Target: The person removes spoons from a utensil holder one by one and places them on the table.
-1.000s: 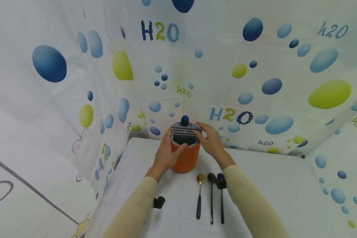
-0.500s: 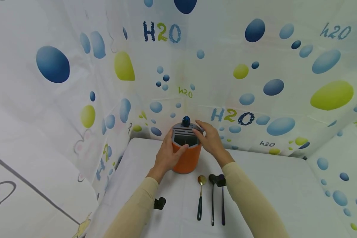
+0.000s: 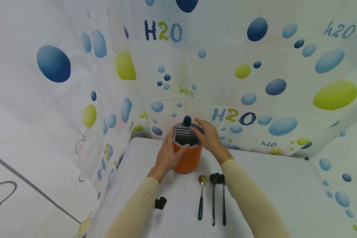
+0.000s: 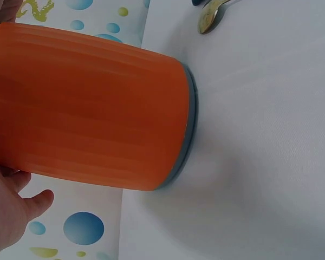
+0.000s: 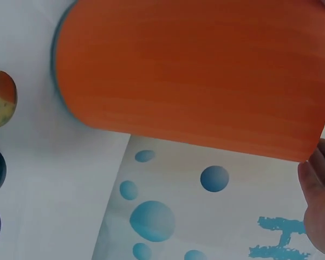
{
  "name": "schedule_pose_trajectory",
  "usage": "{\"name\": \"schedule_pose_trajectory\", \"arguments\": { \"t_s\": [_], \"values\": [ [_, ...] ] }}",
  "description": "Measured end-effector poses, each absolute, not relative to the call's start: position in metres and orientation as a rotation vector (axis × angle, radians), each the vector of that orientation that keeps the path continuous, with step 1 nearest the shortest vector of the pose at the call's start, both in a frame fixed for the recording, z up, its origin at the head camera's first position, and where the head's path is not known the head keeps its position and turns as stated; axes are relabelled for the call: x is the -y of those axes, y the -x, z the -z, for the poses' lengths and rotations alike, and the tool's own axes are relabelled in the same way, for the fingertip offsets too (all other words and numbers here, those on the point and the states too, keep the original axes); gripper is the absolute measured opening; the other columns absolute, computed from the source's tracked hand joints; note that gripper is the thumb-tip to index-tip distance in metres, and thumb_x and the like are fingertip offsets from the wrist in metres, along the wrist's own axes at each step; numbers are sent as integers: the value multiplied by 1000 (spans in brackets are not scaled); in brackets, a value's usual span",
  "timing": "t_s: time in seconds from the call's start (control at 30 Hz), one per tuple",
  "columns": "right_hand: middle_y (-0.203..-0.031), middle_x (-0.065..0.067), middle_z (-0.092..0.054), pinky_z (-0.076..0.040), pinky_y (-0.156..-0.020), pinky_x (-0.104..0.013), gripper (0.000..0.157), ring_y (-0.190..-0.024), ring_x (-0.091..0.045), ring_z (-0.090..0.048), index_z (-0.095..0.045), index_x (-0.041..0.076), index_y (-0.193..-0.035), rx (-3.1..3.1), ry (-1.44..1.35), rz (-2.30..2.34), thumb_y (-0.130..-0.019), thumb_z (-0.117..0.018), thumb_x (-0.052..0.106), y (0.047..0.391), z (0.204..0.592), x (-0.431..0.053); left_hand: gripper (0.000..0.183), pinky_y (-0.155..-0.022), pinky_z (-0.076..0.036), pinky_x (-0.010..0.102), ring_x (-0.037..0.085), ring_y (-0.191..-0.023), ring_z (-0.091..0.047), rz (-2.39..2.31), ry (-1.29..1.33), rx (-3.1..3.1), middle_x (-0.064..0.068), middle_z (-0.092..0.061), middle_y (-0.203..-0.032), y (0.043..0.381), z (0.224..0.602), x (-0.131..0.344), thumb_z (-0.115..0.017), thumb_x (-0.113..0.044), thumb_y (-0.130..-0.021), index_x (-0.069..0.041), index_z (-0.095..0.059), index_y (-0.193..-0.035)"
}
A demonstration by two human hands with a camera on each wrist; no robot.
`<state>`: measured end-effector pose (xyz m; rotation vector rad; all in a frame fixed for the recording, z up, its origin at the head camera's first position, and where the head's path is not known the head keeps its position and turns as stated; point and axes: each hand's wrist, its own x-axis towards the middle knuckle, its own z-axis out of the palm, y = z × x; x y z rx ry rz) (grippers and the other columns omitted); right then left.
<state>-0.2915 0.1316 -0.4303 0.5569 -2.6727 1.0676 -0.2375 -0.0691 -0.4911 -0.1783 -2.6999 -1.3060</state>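
Note:
An orange utensil holder (image 3: 186,160) with a grey slotted top (image 3: 182,131) stands upright on the white cloth. From its back slot sticks the rounded, shiny blue head of a utensil (image 3: 187,121). My left hand (image 3: 167,156) grips the holder's upper left side, thumb across the front near the dark opening. My right hand (image 3: 209,137) holds the right side of its top rim between thumb and fingers. In the left wrist view the orange wall (image 4: 92,108) ends in a grey base ring (image 4: 191,119). The right wrist view shows orange wall (image 5: 195,76) beside my fingers.
In front of the holder lie a gold spoon with a green handle (image 3: 200,208) and two dark long-handled spoons, one black (image 3: 213,205) and one to its right (image 3: 224,208). A black wrist device (image 3: 220,178) partly covers their heads. A printed sheet (image 3: 202,72) hangs close behind.
My right hand has shifted very slightly up and left at the rim, and its wrist device now covers more of the dark spoons' heads. The left hand keeps its hold.

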Motion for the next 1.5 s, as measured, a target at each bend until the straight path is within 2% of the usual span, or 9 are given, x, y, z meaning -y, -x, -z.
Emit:
{"name": "schedule_pose_trajectory", "arguments": {
  "t_s": [0.23, 0.4, 0.63, 0.8, 1.0, 1.23, 1.5],
  "values": [
    [-153, -14, -56, -45, -117, -51, 57, -139, -35, -55, -51, 8, -153, 2670, -587, -1087, -105, -64, 34, 298, 426, -126, 104, -122, -36, 58, 30, -155, -35, 1322, 171, 2719, 3, -24, -173, 236, 490, 66, -51, -82, -91, -31, -4, -168],
    [-151, -12, -57, -47, -115, -51, 55, -138, -34, -56, -52, 12, -152, 2686, -569, -1098, -104, -63, 36, 300, 426, -124, 107, -122, -36, 59, 31, -155, -34, 1324, 172, 2723, 4, -23, -173, 237, 490, 64, -48, -87, -88, -30, -5, -168],
    [-153, -10, -57, -44, -118, -52, 54, -141, -33, -54, -52, 14, -153, 2694, -542, -1087, -105, -64, 35, 303, 424, -120, 107, -121, -36, 60, 32, -155, -34, 1332, 176, 2732, 3, -21, -174, 236, 488, 65, -46, -89, -87, -32, -4, -168],
    [-155, -12, -54, -41, -121, -51, 56, -143, -33, -51, -49, 11, -155, 2706, -590, -1058, -105, -63, 34, 306, 421, -110, 101, -122, -35, 60, 31, -155, -35, 1326, 129, 2712, 2, -21, -174, 234, 488, 70, -51, -80, -92, -32, -5, -168],
    [-157, -11, -52, -40, -122, -49, 57, -145, -32, -50, -47, 12, -156, 2720, -587, -1050, -105, -63, 34, 309, 420, -105, 97, -123, -34, 60, 32, -155, -34, 1340, 135, 2689, 4, -22, -173, 235, 487, 72, -58, -70, -96, -29, -7, -168],
    [-160, -9, -49, -38, -123, -49, 57, -148, -30, -46, -46, 15, -157, 2754, -567, -1042, -106, -61, 35, 310, 420, -106, 104, -122, -36, 60, 32, -154, -36, 1330, 143, 2709, 3, -23, -172, 235, 489, 71, -49, -85, -89, -33, -5, -168],
    [-160, -10, -49, -37, -124, -48, 56, -149, -29, -46, -47, 14, -156, 2753, -578, -1019, -106, -62, 33, 314, 417, -105, 105, -121, -36, 60, 32, -154, -36, 1322, 152, 2707, 3, -23, -173, 237, 490, 69, -50, -85, -89, -32, -5, -168]
  ]
}}
